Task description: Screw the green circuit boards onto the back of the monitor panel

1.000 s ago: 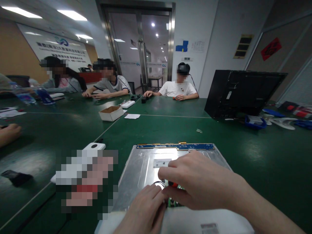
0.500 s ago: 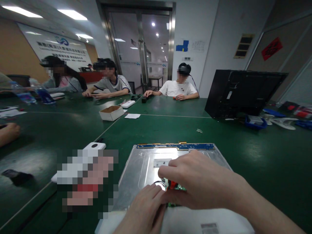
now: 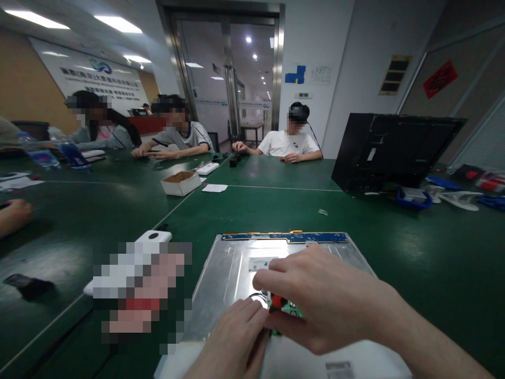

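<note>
A silver metal display panel (image 3: 232, 263) lies on the table with a blue circuit strip (image 3: 284, 237) along its far edge. Near its front edge is a green circuit board (image 3: 294, 309), mostly hidden by my hands. My right hand (image 3: 323, 295) is curled, thumb and fingers closed around a red-and-black handle (image 3: 278, 301) that looks like a screwdriver's; its tip is hidden. Close against the right thumb, my left hand (image 3: 239, 329) rests low over the board with its fingers bent together. Whatever its fingertips hold is out of sight. White wrapping (image 3: 307, 358) lies at the panel's front.
A white device (image 3: 153, 238) lies left of the panel, beside a blurred-out patch. Farther off are an open carton (image 3: 181, 183), a black monitor (image 3: 394, 150) and a blue tray (image 3: 414, 199). Several people sit around the green table (image 3: 268, 208); one hand (image 3: 16, 217) shows at left.
My right hand has turned slightly around the handle, its thumb shifting and more of the green board showing. The left hand stays nearly in place.
</note>
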`<state>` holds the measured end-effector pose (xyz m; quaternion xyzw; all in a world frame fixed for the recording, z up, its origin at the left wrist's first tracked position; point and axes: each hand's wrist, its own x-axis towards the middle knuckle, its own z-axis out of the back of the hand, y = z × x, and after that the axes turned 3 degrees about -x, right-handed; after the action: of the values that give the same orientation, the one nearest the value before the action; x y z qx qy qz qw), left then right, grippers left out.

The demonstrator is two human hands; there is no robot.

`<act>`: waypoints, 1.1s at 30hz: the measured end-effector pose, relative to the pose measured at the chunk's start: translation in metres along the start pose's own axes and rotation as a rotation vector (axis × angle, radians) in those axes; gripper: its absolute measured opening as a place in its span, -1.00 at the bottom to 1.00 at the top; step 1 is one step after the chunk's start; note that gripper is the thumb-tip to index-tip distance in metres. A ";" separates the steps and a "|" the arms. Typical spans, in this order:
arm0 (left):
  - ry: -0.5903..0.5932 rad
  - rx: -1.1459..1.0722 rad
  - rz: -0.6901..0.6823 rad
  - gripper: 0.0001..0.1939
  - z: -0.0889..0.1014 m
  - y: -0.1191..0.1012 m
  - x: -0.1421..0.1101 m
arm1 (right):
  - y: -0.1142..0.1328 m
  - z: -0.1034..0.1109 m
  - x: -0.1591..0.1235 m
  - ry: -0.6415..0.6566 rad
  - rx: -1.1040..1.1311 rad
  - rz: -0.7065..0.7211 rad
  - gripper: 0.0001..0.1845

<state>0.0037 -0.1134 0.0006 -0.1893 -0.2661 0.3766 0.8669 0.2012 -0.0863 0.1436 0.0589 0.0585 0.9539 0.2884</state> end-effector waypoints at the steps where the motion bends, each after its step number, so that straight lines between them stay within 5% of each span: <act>1: 0.002 -0.001 0.001 -0.81 0.000 0.000 0.000 | -0.001 0.000 0.001 0.003 0.005 -0.006 -0.86; 25: -0.007 -0.012 -0.033 -0.73 -0.001 0.002 0.001 | -0.002 0.000 0.003 0.004 -0.023 -0.046 -0.81; 33: 0.051 -0.030 -0.004 -0.74 0.002 0.000 0.002 | 0.001 0.000 0.000 -0.007 -0.023 -0.034 -0.92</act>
<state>0.0038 -0.1118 0.0026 -0.2113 -0.2497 0.3657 0.8714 0.2007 -0.0871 0.1432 0.0579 0.0477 0.9492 0.3055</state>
